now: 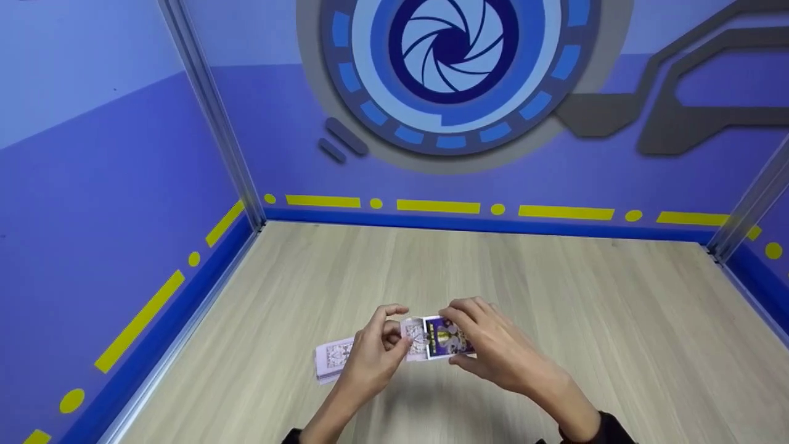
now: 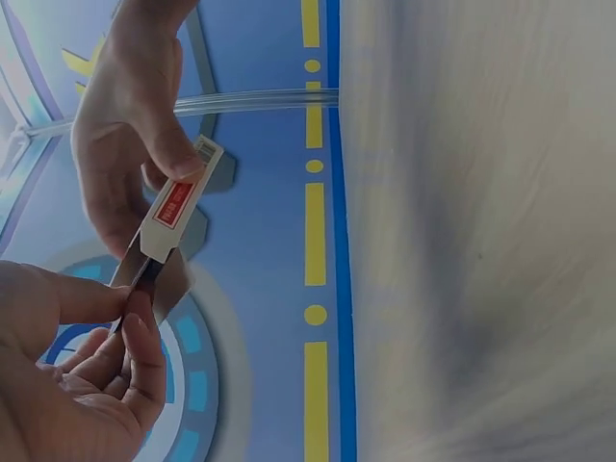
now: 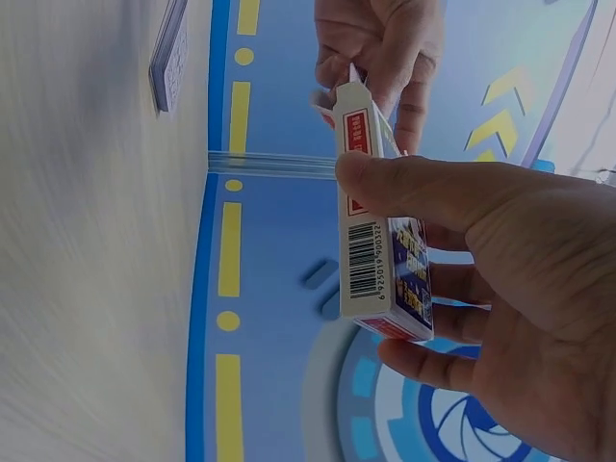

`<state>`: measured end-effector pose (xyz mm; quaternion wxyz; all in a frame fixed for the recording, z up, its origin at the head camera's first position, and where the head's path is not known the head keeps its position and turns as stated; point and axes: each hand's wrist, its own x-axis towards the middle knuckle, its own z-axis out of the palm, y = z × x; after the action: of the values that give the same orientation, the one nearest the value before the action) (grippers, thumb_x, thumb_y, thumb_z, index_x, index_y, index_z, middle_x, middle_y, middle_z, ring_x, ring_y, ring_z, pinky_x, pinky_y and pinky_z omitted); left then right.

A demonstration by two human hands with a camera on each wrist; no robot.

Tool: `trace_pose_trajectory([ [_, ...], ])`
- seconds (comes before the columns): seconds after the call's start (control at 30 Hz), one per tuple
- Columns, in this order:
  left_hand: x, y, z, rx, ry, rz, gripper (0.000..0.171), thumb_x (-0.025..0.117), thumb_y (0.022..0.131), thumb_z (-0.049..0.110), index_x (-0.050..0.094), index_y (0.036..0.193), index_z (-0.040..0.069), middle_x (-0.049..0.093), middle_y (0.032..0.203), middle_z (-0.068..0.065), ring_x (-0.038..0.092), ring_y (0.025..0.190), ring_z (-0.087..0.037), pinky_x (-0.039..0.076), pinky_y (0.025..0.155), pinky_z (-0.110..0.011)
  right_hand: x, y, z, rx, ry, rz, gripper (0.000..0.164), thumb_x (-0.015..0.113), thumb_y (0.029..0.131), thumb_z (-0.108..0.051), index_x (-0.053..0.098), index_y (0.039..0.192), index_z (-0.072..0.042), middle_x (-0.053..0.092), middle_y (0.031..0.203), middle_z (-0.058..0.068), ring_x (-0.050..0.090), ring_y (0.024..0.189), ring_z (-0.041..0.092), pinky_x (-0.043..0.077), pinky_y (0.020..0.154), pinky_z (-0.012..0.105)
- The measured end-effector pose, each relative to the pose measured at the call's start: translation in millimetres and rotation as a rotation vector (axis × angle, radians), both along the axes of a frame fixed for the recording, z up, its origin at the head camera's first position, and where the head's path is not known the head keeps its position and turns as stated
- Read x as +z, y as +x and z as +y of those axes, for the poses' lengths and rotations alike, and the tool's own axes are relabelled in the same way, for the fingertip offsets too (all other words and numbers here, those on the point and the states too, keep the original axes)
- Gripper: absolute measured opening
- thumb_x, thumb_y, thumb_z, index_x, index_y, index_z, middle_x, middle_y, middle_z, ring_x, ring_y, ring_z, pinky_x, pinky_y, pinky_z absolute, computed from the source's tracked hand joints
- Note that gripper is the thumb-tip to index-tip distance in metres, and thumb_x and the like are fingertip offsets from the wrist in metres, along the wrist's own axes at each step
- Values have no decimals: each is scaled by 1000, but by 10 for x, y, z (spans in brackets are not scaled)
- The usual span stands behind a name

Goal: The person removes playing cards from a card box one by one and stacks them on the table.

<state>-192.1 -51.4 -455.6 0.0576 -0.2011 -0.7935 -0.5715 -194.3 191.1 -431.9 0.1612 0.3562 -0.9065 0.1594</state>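
My right hand (image 1: 502, 348) holds a small playing card box (image 1: 442, 338) above the table, thumb on one narrow side and fingers on the other. The box has a purple printed face, and a barcode and red label show on its white side in the right wrist view. At its open left end, my left hand (image 1: 370, 357) pinches a patterned playing card (image 1: 416, 338) between thumb and fingers. Part of that card lies inside the box. A stack of playing cards (image 1: 333, 357) with the same pattern rests on the table, left of my left hand and partly hidden by it.
The light wood table (image 1: 592, 320) spreads around both hands. A blue-purple printed wall (image 1: 277, 135) closes off the back, and another panel (image 1: 92, 216) stands along the left edge. Metal posts (image 1: 212, 117) mark the corners.
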Motion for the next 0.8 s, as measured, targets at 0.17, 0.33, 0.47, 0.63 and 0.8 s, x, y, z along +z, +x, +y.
trace_pose_trajectory([
  [0.17,54,17,-39,52,-60,115,47,61,91,-9,61,136,6,66,104,-1,52,76,-8,46,64,-20,-10,-34,35,-27,-18,-18,72,93,78,-26,57,139,-13,57,132,6,57,119,22,53,98,46],
  [0.33,93,13,-99,54,-185,228,46,58,84,-11,73,123,8,64,122,0,55,81,-7,49,66,-21,-6,-40,50,-25,-21,-13,71,92,79,-27,57,139,-12,58,132,6,59,117,22,54,96,45],
  [0.47,107,5,-152,50,-342,305,34,67,86,-2,76,116,11,67,121,4,63,88,-8,54,73,-26,-12,-34,44,-30,-10,-20,73,92,79,-28,57,140,-13,58,132,7,59,117,22,54,96,45],
  [0.63,122,17,-184,66,-557,358,37,86,84,30,73,117,20,64,122,8,61,112,-13,51,94,-39,-28,-31,29,-32,0,-40,72,92,79,-29,57,140,-14,58,133,6,59,118,22,54,97,45],
  [0.8,107,23,-184,30,-664,387,52,89,77,40,68,120,19,60,126,5,53,121,-17,45,103,-42,-26,-25,21,-32,15,-68,71,91,81,-30,56,141,-15,58,133,4,57,119,20,53,99,44],
])
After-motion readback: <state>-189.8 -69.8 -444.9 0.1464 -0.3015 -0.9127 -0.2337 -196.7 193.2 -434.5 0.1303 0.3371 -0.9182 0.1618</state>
